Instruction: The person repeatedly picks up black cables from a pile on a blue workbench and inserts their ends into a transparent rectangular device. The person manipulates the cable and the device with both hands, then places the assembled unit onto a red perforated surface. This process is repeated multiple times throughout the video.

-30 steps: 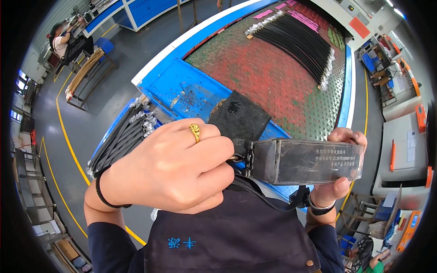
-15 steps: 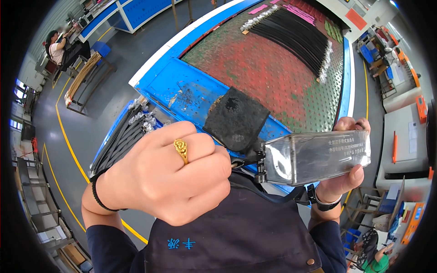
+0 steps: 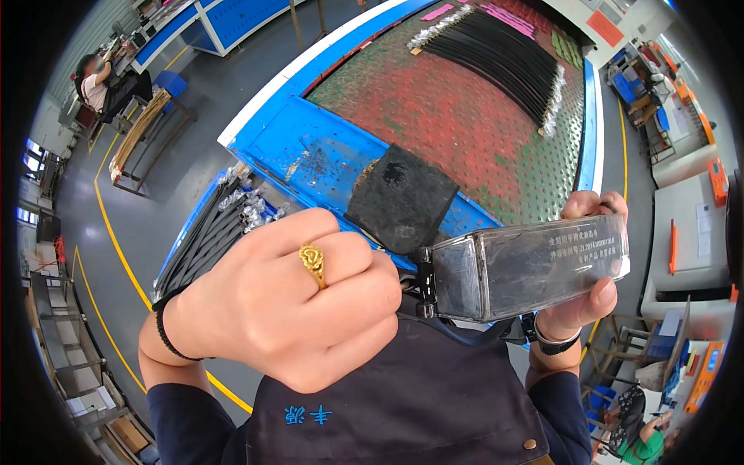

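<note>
My right hand (image 3: 583, 310) grips the far end of a clear, smoky plastic box (image 3: 535, 263), fingers above and thumb below. The box lies nearly level, with pale lettering on its side and a black hinge-like fitting (image 3: 425, 284) at its left end. Close against that fitting, my left hand (image 3: 310, 298) is closed in a fist, knuckles up, wearing a gold ring. A little dark metal shows between fist and fitting; whatever the fingers hold is hidden. Beyond the box, a black pad (image 3: 407, 203) lies over the blue edge of the worktable (image 3: 263, 147).
Black strips (image 3: 496, 58) with clear-wrapped ends lie in a row on the worn red-green tabletop (image 3: 434, 116). More wrapped black strips (image 3: 209, 240) lie at my left. A seated person (image 3: 97, 85) is far left, a rack (image 3: 147, 139) nearby. Benches line the right side.
The box has turned and shifted slightly left, showing more of its left end. Its fitting is now closer to my left fist, which has moved a little right.
</note>
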The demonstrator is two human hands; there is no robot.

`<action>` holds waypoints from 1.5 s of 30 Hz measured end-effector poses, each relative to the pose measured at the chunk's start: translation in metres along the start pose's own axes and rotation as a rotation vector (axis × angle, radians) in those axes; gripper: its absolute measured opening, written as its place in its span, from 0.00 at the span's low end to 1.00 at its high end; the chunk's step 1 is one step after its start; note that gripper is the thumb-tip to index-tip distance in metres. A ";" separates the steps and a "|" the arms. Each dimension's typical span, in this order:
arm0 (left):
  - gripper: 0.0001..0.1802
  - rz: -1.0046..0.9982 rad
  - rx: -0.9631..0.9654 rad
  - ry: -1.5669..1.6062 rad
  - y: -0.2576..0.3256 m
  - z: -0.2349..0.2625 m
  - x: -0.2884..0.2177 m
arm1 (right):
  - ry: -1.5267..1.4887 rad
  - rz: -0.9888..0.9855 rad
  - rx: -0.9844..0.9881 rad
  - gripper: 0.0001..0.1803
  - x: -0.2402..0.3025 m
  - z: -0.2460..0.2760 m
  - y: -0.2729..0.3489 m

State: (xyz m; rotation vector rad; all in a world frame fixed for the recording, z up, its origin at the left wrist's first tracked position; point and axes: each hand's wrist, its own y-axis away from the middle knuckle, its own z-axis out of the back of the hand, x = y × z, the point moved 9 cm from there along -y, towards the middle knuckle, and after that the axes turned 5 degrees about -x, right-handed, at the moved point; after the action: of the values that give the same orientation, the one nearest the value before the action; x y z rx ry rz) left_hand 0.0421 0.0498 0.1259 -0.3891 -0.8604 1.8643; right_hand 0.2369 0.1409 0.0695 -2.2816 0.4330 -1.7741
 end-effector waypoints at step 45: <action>0.13 0.381 0.090 -0.016 0.044 -0.031 0.028 | 1.220 0.214 0.627 0.12 -0.197 0.051 0.101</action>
State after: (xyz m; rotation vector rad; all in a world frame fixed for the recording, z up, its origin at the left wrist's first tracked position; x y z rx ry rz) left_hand 0.0194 0.0755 0.0765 -0.5096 -0.7461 2.2499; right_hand 0.2314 0.1178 -0.1567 -0.5647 0.2061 -2.4920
